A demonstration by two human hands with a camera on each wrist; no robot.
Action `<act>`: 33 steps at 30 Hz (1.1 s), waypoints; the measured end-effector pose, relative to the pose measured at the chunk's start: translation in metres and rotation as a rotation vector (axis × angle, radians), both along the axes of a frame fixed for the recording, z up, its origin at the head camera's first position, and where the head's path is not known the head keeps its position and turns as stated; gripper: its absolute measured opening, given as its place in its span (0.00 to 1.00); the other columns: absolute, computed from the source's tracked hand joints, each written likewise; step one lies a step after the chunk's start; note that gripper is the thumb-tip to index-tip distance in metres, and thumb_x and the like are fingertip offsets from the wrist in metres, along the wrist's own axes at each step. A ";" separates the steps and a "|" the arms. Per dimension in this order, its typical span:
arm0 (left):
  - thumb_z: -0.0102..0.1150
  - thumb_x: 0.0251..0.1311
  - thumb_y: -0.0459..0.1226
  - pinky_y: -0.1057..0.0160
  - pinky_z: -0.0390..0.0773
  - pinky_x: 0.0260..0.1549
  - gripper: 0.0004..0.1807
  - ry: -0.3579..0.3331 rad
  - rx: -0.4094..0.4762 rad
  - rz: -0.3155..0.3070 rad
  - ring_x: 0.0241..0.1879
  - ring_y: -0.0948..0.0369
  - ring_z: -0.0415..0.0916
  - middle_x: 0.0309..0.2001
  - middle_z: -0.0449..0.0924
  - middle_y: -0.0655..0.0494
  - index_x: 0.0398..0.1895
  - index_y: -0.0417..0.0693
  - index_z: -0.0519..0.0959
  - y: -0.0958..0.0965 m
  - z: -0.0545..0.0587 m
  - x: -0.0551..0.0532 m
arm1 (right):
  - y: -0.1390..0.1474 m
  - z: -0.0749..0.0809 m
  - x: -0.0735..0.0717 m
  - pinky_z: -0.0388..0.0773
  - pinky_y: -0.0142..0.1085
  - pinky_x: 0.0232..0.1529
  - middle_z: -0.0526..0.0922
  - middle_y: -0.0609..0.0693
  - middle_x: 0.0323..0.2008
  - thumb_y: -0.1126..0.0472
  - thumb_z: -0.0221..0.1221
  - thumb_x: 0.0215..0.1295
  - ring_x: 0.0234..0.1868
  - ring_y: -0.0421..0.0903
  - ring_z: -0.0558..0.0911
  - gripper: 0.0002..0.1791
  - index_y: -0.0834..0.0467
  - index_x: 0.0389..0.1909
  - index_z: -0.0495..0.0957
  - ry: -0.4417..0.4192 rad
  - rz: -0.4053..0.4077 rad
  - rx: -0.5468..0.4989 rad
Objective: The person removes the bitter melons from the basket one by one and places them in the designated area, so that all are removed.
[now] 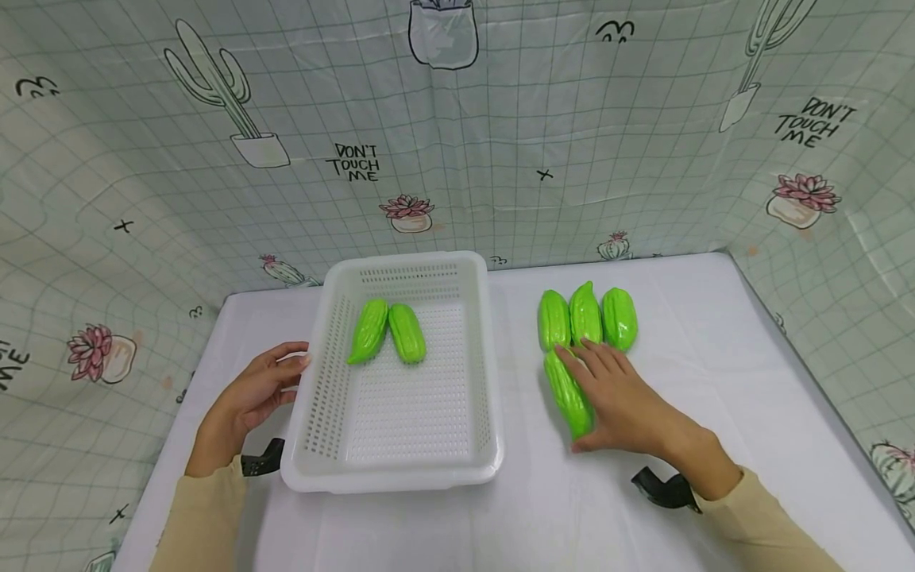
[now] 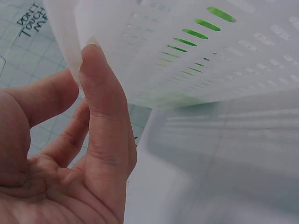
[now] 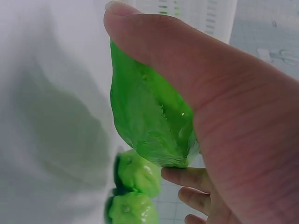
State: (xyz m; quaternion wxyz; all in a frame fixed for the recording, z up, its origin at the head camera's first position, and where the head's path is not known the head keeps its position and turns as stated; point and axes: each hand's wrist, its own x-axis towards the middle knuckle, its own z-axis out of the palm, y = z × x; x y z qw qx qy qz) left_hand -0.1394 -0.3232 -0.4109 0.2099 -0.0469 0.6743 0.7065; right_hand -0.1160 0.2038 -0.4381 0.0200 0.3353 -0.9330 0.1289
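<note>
My left hand [image 1: 259,389] is at the left side of a white perforated basket [image 1: 389,480], thumb and finger pinching its rim in the left wrist view. Inside the basket lie two green bitter melons [image 1: 368,332], side by side toward the back. To the right of it, my right hand [image 1: 632,405] grips another bitter melon [image 1: 567,396] lengthwise, the thumb at its near end and the fingertips at its far end. Seen from the right wrist, this melon [image 3: 145,102] tapers to a point beneath the thumb. Just beyond it, three more bitter melons [image 1: 586,316] lie in a row.
A white cloth covers the table [image 1: 557,516]. Behind and at both sides hangs a checked curtain [image 1: 486,127] printed with cacti and lettering. Black straps [image 1: 666,488] sit at both wrists, beside beige sleeves [image 1: 768,520].
</note>
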 end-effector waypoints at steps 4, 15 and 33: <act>0.53 0.81 0.35 0.65 0.88 0.38 0.11 -0.001 -0.002 -0.001 0.42 0.65 0.88 0.45 0.88 0.64 0.61 0.52 0.72 0.000 0.001 0.000 | 0.001 -0.005 0.002 0.58 0.67 0.74 0.69 0.67 0.72 0.38 0.86 0.35 0.76 0.70 0.62 0.76 0.64 0.80 0.54 0.019 0.002 0.002; 0.53 0.81 0.35 0.66 0.88 0.37 0.13 -0.004 -0.022 0.009 0.41 0.65 0.88 0.44 0.87 0.64 0.63 0.50 0.70 0.002 0.002 0.000 | 0.001 -0.012 0.007 0.58 0.67 0.74 0.69 0.68 0.71 0.36 0.85 0.35 0.76 0.69 0.63 0.75 0.66 0.79 0.56 0.018 -0.043 0.023; 0.53 0.81 0.35 0.66 0.88 0.37 0.11 -0.003 -0.015 0.011 0.41 0.65 0.88 0.44 0.88 0.64 0.61 0.52 0.71 0.002 0.002 0.001 | -0.003 -0.022 0.005 0.60 0.67 0.74 0.70 0.69 0.70 0.34 0.84 0.38 0.74 0.71 0.65 0.74 0.67 0.79 0.57 0.010 -0.090 0.043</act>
